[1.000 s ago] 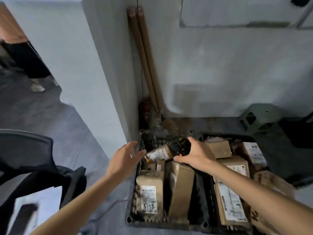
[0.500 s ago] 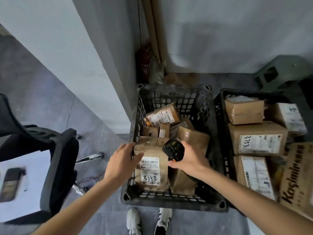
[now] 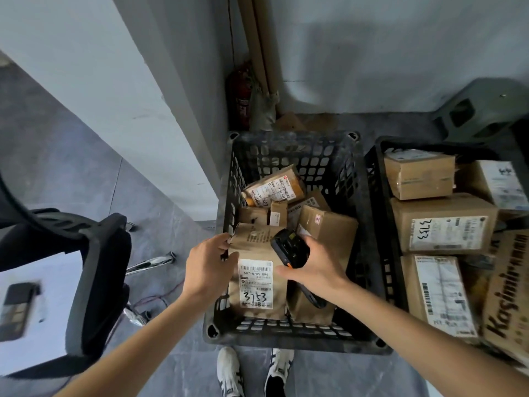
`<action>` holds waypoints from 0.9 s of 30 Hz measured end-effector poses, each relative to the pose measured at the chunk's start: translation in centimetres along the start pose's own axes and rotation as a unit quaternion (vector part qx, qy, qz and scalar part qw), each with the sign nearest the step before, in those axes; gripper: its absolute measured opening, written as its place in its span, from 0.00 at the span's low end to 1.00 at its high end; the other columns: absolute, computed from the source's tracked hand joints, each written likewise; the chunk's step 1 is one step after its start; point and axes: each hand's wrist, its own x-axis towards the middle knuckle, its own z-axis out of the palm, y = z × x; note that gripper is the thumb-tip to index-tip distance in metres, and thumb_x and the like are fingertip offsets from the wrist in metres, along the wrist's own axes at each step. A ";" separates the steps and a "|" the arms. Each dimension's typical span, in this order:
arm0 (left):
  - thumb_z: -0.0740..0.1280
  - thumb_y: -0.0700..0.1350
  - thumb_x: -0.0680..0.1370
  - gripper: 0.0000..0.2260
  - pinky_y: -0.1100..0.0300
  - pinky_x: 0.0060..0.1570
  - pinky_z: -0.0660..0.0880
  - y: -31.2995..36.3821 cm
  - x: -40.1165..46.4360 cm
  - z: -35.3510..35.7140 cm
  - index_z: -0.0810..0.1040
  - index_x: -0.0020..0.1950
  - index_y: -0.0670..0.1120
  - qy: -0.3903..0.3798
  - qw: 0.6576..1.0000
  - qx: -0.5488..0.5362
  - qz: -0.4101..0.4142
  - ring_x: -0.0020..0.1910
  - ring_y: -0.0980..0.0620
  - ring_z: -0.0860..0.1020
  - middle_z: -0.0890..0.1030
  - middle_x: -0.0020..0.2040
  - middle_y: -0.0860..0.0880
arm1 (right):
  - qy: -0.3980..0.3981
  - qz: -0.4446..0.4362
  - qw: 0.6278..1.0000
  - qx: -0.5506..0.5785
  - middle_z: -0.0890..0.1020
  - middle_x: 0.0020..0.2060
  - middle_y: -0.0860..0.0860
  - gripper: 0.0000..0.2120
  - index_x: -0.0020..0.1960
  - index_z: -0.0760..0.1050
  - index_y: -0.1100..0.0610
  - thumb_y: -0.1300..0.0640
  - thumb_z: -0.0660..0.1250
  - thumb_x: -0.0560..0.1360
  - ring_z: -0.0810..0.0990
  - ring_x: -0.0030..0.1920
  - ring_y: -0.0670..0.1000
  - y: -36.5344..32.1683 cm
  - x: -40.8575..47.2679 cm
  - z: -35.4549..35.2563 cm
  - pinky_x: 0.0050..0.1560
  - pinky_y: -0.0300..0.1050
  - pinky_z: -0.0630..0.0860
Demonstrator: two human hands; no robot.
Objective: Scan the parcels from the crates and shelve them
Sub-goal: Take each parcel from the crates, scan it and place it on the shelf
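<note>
My left hand [image 3: 210, 270] pinches the top left edge of the labelled parcel [image 3: 256, 272], which stands upright at the crate [image 3: 289, 338] front; just right, my right hand [image 3: 312, 269] grips the scanner [image 3: 289, 247] above its label.

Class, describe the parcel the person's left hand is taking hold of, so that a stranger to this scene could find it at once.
Start at the black crate standing against the white wall corner, left of a second crate. At its near left stands a tall brown parcel, gripped at its top left corner by the left hand. Unlike its neighbours, its white label bears a handwritten 3753.
</note>
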 end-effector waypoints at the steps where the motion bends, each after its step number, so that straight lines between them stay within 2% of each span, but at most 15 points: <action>1: 0.71 0.40 0.76 0.19 0.47 0.61 0.79 0.0 0.1 0.1 0.80 0.67 0.45 0.002 1.000 -0.027 -0.006 0.57 0.49 0.82 0.85 0.56 0.49 | 0.006 0.001 1.000 0.015 0.81 0.52 0.41 0.27 0.58 0.73 0.42 0.46 0.82 0.65 0.80 0.55 0.45 0.1 -0.1 -0.1 0.56 0.43 0.78; 3: 0.71 0.37 0.77 0.20 0.50 0.63 0.78 0.2 0.3 0.4 0.78 0.69 0.45 0.001 0.998 -0.066 -0.003 0.59 0.51 0.82 0.84 0.59 0.49 | 0.014 -0.007 0.999 0.048 0.82 0.52 0.41 0.25 0.57 0.74 0.43 0.48 0.83 0.66 0.80 0.54 0.44 0.1 -0.1 -0.4 0.53 0.40 0.77; 6: 0.70 0.35 0.77 0.25 0.62 0.58 0.78 1.5 1.0 0.4 0.74 0.73 0.47 -0.006 0.992 -0.125 -0.002 0.63 0.55 0.79 0.79 0.65 0.52 | 0.026 -0.023 0.995 0.090 0.82 0.53 0.39 0.27 0.61 0.75 0.43 0.50 0.83 0.67 0.79 0.54 0.40 -0.2 0.3 -1.2 0.49 0.33 0.74; 7: 0.70 0.34 0.77 0.26 0.62 0.57 0.78 1.9 1.4 0.4 0.72 0.75 0.48 -0.005 0.989 -0.149 -0.006 0.64 0.56 0.78 0.78 0.66 0.54 | 0.031 -0.025 0.994 0.101 0.82 0.53 0.38 0.27 0.62 0.75 0.42 0.50 0.83 0.67 0.79 0.55 0.39 -0.3 0.5 -1.4 0.48 0.33 0.73; 9: 0.69 0.35 0.78 0.26 0.56 0.60 0.79 2.0 1.9 0.7 0.71 0.75 0.47 -0.004 0.984 -0.178 -0.021 0.65 0.57 0.77 0.78 0.66 0.54 | 0.035 -0.025 0.992 0.120 0.82 0.53 0.38 0.29 0.63 0.75 0.41 0.49 0.83 0.67 0.79 0.55 0.38 0.0 1.0 -1.9 0.51 0.36 0.74; 11: 0.71 0.38 0.78 0.17 0.52 0.59 0.79 1.5 2.1 1.5 0.78 0.67 0.44 0.000 0.991 -0.133 -0.014 0.62 0.54 0.80 0.81 0.60 0.54 | 0.028 -0.016 0.992 0.122 0.83 0.53 0.39 0.28 0.62 0.75 0.42 0.49 0.83 0.67 0.80 0.56 0.40 0.6 1.3 -2.3 0.51 0.36 0.74; 13: 0.70 0.38 0.78 0.07 0.55 0.54 0.80 1.1 1.8 2.4 0.84 0.55 0.45 -0.009 0.997 -0.075 0.007 0.54 0.54 0.82 0.83 0.51 0.55 | 0.014 -0.004 0.992 0.126 0.83 0.54 0.41 0.26 0.62 0.77 0.44 0.51 0.83 0.68 0.81 0.57 0.43 1.5 1.4 -2.2 0.50 0.36 0.74; 14: 0.70 0.38 0.78 0.09 0.58 0.52 0.80 1.0 1.6 2.8 0.85 0.56 0.46 -0.013 0.998 -0.060 0.010 0.51 0.55 0.82 0.84 0.51 0.54 | 0.009 -0.001 0.992 0.126 0.83 0.54 0.42 0.26 0.62 0.77 0.45 0.52 0.83 0.68 0.81 0.57 0.44 2.0 1.4 -2.1 0.51 0.36 0.74; 16: 0.71 0.38 0.77 0.18 0.68 0.48 0.76 0.9 1.3 3.1 0.81 0.67 0.48 -0.018 0.998 -0.055 0.010 0.48 0.59 0.81 0.84 0.54 0.51 | 0.007 -0.006 0.992 0.125 0.83 0.55 0.41 0.27 0.62 0.76 0.44 0.52 0.83 0.67 0.80 0.58 0.42 2.6 1.3 -2.0 0.52 0.37 0.73; 18: 0.71 0.38 0.77 0.23 0.78 0.42 0.72 0.7 1.3 3.0 0.76 0.71 0.51 -0.025 0.997 -0.067 0.009 0.44 0.66 0.79 0.84 0.53 0.55 | 0.005 -0.008 0.991 0.132 0.83 0.55 0.40 0.28 0.62 0.76 0.42 0.51 0.83 0.66 0.79 0.57 0.40 2.9 1.3 -2.0 0.53 0.37 0.73; 20: 0.70 0.40 0.79 0.23 0.80 0.43 0.72 0.5 1.3 2.9 0.75 0.73 0.54 -0.046 0.996 -0.079 0.015 0.43 0.71 0.80 0.84 0.53 0.59 | 0.010 -0.003 0.989 0.151 0.83 0.54 0.39 0.27 0.60 0.77 0.41 0.51 0.83 0.66 0.80 0.56 0.39 3.0 1.3 -2.1 0.54 0.37 0.74; 22: 0.70 0.41 0.80 0.24 0.80 0.44 0.72 0.8 1.5 2.5 0.72 0.74 0.57 -0.060 0.994 -0.086 0.022 0.44 0.73 0.79 0.85 0.55 0.59 | 0.021 0.000 0.984 0.175 0.85 0.51 0.39 0.23 0.56 0.78 0.40 0.51 0.83 0.66 0.81 0.54 0.37 2.9 1.2 -2.2 0.53 0.37 0.75; 24: 0.69 0.41 0.80 0.26 0.76 0.47 0.73 1.4 1.7 2.0 0.69 0.75 0.59 -0.075 0.993 -0.092 0.030 0.47 0.71 0.78 0.82 0.57 0.58 | 0.035 0.000 0.980 0.198 0.86 0.49 0.38 0.20 0.55 0.80 0.42 0.51 0.83 0.67 0.82 0.52 0.37 2.6 1.1 -2.5 0.51 0.37 0.76; 27: 0.68 0.40 0.81 0.27 0.58 0.57 0.77 2.3 2.1 1.2 0.66 0.76 0.60 -0.090 0.987 -0.131 0.038 0.58 0.60 0.78 0.79 0.63 0.55 | 0.045 -0.016 0.974 0.221 0.85 0.45 0.34 0.18 0.54 0.80 0.44 0.54 0.82 0.68 0.82 0.47 0.33 1.6 0.8 -4.0 0.44 0.28 0.75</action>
